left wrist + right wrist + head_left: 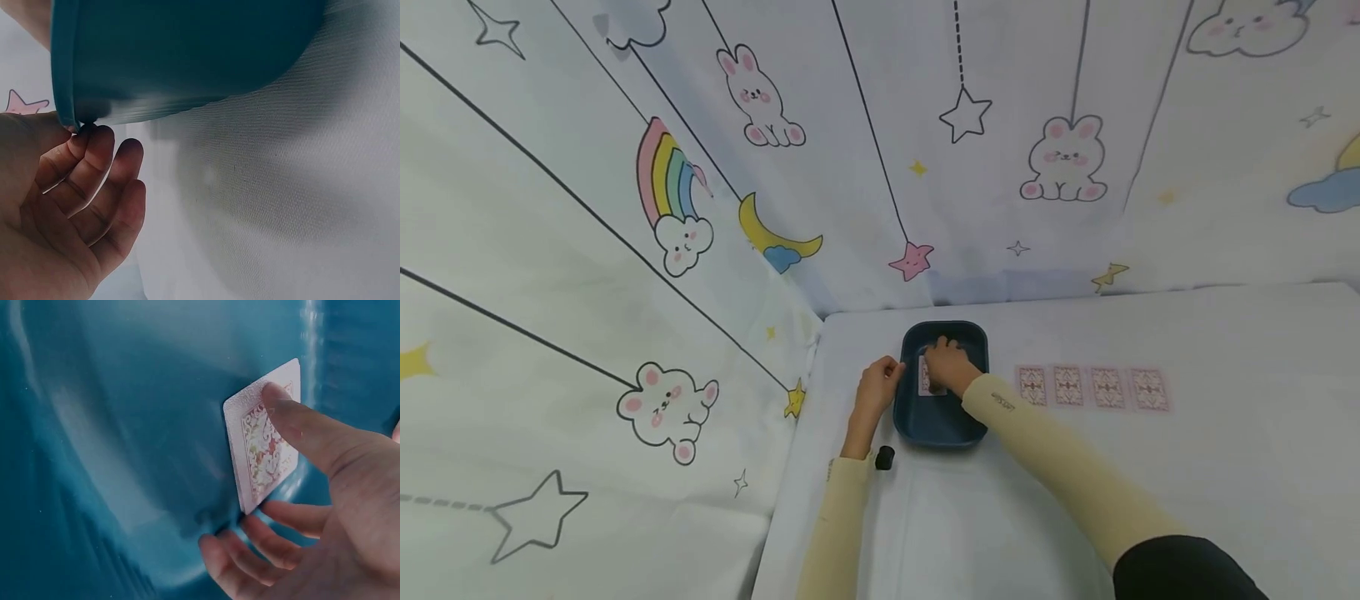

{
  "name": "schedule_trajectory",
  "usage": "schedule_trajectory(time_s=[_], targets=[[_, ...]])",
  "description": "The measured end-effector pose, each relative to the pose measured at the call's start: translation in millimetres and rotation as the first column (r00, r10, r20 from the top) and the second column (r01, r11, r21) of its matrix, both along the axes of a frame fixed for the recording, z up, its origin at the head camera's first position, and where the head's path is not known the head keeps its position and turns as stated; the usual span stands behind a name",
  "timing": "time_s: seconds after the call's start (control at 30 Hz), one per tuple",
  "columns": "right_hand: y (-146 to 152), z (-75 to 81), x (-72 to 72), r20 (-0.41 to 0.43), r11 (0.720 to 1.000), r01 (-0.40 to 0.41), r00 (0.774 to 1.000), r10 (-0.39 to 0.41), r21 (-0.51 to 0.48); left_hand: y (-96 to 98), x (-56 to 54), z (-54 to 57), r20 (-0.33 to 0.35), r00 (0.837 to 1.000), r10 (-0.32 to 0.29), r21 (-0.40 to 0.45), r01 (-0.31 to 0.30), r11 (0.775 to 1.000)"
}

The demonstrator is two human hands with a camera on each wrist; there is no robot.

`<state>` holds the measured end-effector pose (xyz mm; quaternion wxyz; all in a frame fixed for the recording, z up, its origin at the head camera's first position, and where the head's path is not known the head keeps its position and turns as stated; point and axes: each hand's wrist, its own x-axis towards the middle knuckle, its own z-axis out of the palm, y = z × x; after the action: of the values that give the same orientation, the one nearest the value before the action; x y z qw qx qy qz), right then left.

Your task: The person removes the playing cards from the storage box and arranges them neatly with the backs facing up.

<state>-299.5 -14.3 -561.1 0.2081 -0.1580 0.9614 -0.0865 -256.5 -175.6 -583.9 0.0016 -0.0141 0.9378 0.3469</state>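
A dark teal tray [936, 429] with rounded corners lies on the white table. My left hand [878, 386] is at its left side; in the left wrist view its thumb and fingertips pinch the tray's rim [64, 69]. Over the inside of the tray is my right hand [949, 367]. In the right wrist view a small stack of playing cards [265, 447], patterned backs up, is between the thumb on its face and the curled fingers at its lower edge. How far those fingers reach beneath the cards is hidden.
To the tray's right, several playing cards [1107, 388] lie face down in a row, spaced slightly apart. A small black object [885, 457] shows beside my left wrist. A white cloth printed with cartoon figures [1063, 158] hangs behind and left of the table [1247, 467].
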Motion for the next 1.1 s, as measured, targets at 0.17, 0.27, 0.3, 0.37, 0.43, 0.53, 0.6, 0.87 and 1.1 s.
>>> schedule_trajectory(time_s=[0.17,0.27,0.3,0.37,0.43,0.53,0.6,0.87,1.1], targets=[[2,-2.1,-0.7,-0.008,1.000,0.024,1.000,-0.024,-0.009,1.0,-0.8,0.4,0.001,1.000,-0.005,-0.002,0.005,1.000],[3,-2.8,-0.9,-0.015,0.998,0.044,0.999,-0.045,-0.039,1.4,-1.2,0.6,0.000,1.000,-0.008,0.000,0.008,1.000],[3,-3.3,-0.8,-0.024,0.998,0.049,0.998,-0.050,-0.051,1.5,-1.2,0.6,0.002,1.000,-0.009,0.000,0.009,1.000],[4,-6.3,-2.0,-0.033,0.996,0.060,0.997,-0.063,-0.069,1.5,-1.2,0.4,0.007,1.000,-0.007,0.005,0.007,1.000],[4,-10.3,-3.7,-0.050,0.994,0.068,0.996,-0.072,-0.090,1.3,-1.0,-0.5,0.016,1.000,-0.002,0.007,0.002,1.000],[5,-15.9,-7.7,-0.072,0.990,0.079,0.994,-0.088,-0.118,0.9,-1.8,-2.2,0.013,1.000,0.009,0.008,-0.009,1.000],[4,-15.9,-9.8,-0.060,0.984,0.099,0.992,-0.109,-0.150,0.6,-2.3,-3.4,0.008,1.000,0.012,0.005,-0.012,1.000],[8,-2.9,-8.8,0.178,0.907,0.204,0.973,-0.147,-0.367,0.6,-2.7,-3.0,0.000,1.000,0.005,-0.008,-0.005,1.000],[21,2.8,-3.5,0.180,0.838,0.198,0.976,-0.122,-0.508,0.6,-2.8,-3.5,0.002,1.000,0.003,-0.005,-0.003,1.000]])
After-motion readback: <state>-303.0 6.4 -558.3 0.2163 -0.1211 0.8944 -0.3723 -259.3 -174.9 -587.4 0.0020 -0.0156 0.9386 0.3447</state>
